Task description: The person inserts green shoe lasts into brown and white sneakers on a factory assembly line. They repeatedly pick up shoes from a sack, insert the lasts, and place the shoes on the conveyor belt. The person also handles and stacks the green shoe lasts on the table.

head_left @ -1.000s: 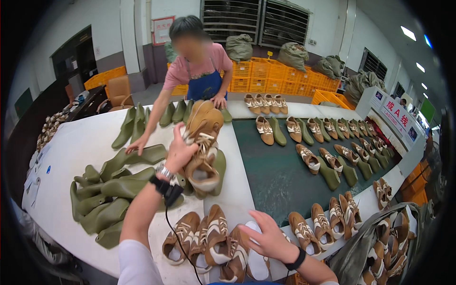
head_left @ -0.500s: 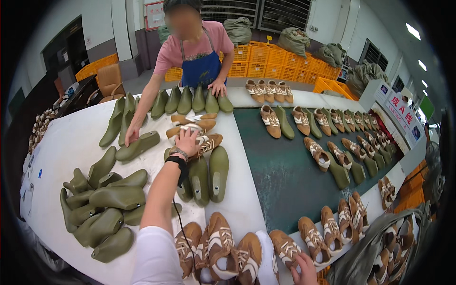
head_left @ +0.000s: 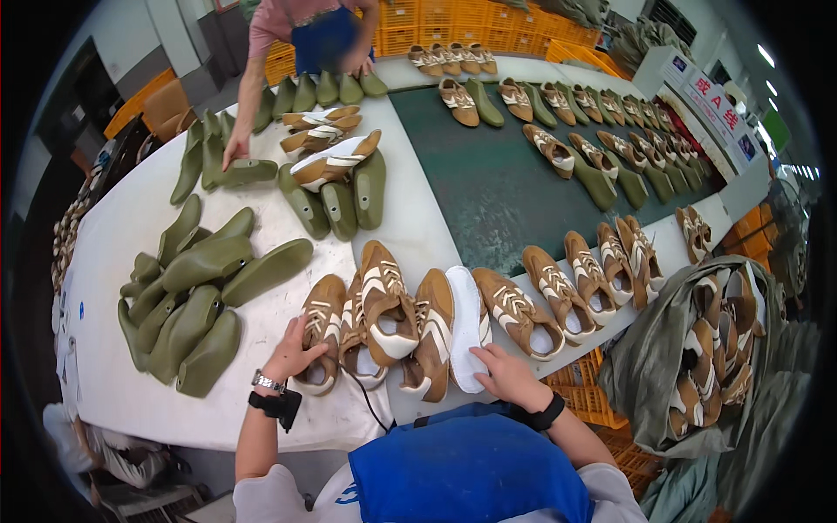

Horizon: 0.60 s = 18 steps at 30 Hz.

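At the near table edge, my left hand [head_left: 295, 353] rests against the side of a brown-and-white sneaker [head_left: 323, 321], its thumb and fingers apart. My right hand [head_left: 510, 376] has its fingertips on the edge of a white insole [head_left: 466, 324], which lies among the sneakers. Between my hands stand more sneakers, one [head_left: 384, 296] leaning over another. Farther off, a sneaker [head_left: 336, 162] lies across the green shoe lasts [head_left: 338, 209]. Across the table a co-worker's hand [head_left: 234, 150] touches a green last [head_left: 251, 173] lying on its side.
A heap of green lasts [head_left: 196, 288] lies on the left of the white table [head_left: 261, 410]. Paired shoes and lasts line the dark green surface [head_left: 471, 187]. At right stands a sack [head_left: 645, 375] of sneakers by orange crates [head_left: 584, 388]. A black cord [head_left: 368, 401] hangs near my left hand.
My left hand has drawn back from the far sneakers to the near row. My right hand has moved left from a sneaker to the insole. The view has tilted down.
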{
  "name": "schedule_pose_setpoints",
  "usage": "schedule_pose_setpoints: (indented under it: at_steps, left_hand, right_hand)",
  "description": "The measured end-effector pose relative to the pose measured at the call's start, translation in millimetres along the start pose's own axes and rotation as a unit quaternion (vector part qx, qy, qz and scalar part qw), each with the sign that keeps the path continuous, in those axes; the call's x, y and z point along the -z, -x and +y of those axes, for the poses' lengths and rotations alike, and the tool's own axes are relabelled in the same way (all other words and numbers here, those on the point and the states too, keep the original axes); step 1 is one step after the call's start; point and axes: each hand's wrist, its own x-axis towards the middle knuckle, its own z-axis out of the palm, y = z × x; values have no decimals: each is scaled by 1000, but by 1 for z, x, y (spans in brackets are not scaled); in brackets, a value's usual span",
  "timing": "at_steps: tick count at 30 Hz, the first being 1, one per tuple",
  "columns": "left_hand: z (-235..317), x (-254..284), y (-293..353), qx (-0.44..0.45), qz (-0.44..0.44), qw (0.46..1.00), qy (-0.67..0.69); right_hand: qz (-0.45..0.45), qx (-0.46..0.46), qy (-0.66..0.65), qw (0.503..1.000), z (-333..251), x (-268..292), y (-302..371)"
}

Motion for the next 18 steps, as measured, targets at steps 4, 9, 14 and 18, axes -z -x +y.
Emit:
schedule_pose_setpoints:
  at_steps: [4,9,14,18]
  left_hand:
    - [1,-35,24,-11,24,998,55]
    - [30,-32,46,77,-116,965,221]
    - [39,18,-23,-89,-24,994,-65]
    - [69,33,-136,-124,76,986,-76]
  right_hand:
    - [-32,7,51,998,0,6,-16]
    - [-19,57,107,992,-16,35,-67]
    - [-25,69,59,996,-33,34,-97]
    - [10,81,-4,997,-35,21,-90]
